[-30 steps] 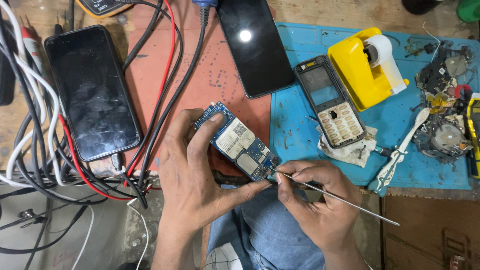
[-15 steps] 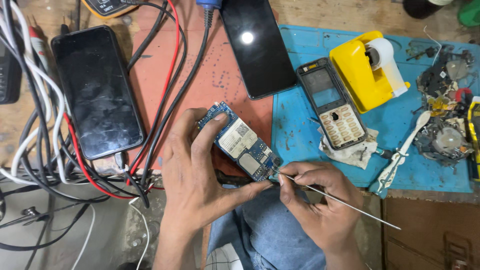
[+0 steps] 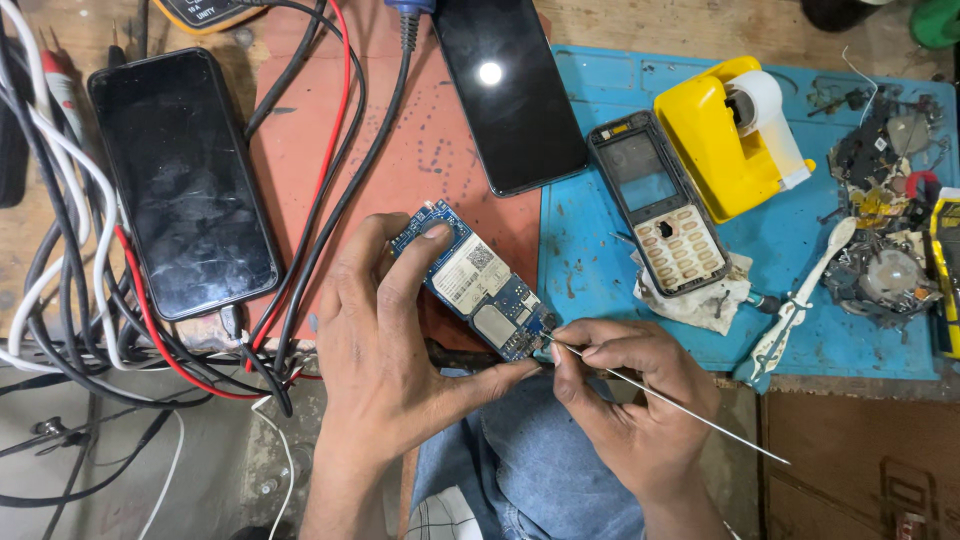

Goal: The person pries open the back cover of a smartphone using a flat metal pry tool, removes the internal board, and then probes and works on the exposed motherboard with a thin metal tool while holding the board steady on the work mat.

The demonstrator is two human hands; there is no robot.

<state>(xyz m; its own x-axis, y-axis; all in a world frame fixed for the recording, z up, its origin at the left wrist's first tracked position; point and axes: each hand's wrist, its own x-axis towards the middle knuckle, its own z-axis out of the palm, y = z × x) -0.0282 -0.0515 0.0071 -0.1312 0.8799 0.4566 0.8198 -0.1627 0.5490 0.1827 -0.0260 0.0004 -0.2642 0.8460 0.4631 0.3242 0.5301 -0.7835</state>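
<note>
While the blue circuit board (image 3: pixel 478 292) is pinched in the left hand (image 3: pixel 385 360) above the table's (image 3: pixel 420 150) near edge, steadiness is needed. The thin metal probe (image 3: pixel 660 402), gripped by the closed right hand (image 3: pixel 625 400), is best applied lightly at the board's lower corner.

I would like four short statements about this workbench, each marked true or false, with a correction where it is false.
1. The left hand holds a blue circuit board. True.
2. The right hand holds a hammer. False: it holds a thin metal probe, its tip at the board's lower end.
3. The yellow tape dispenser sits on the blue mat. True.
4. The keypad phone shell lies on the left beside the cables. False: it lies on the blue mat, next to the dispenser.
</note>
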